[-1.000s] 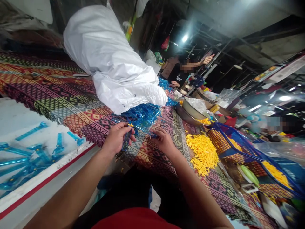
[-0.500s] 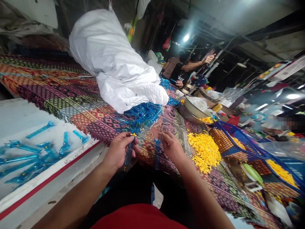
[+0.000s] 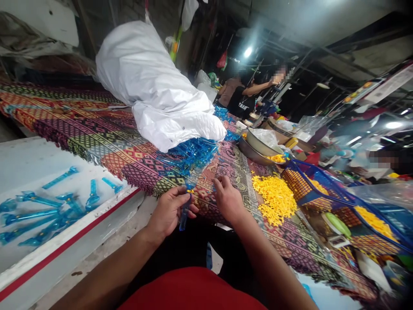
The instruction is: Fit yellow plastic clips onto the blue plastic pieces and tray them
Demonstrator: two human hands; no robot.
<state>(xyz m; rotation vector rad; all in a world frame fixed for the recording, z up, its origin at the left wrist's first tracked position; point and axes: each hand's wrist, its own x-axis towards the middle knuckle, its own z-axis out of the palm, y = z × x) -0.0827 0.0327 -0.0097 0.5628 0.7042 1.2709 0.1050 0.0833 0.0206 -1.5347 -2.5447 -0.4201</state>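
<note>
My left hand is shut on a translucent blue plastic piece, which has a small yellow part at its upper end. My right hand rests at the edge of a patterned woven cloth, its fingers curled near a tangle of blue plastic runners. Whether those fingers hold anything is hidden. A loose heap of small yellow pieces lies on the cloth to the right of that hand.
A large white sack lies on the cloth. Blue pieces lie on a white board at left. A metal bowl and a blue-rimmed basket hold yellow pieces. A co-worker stands beyond.
My left hand has come lower and nearer me with the blue piece. My right hand has shifted slightly, and the blue strip below it no longer shows.
</note>
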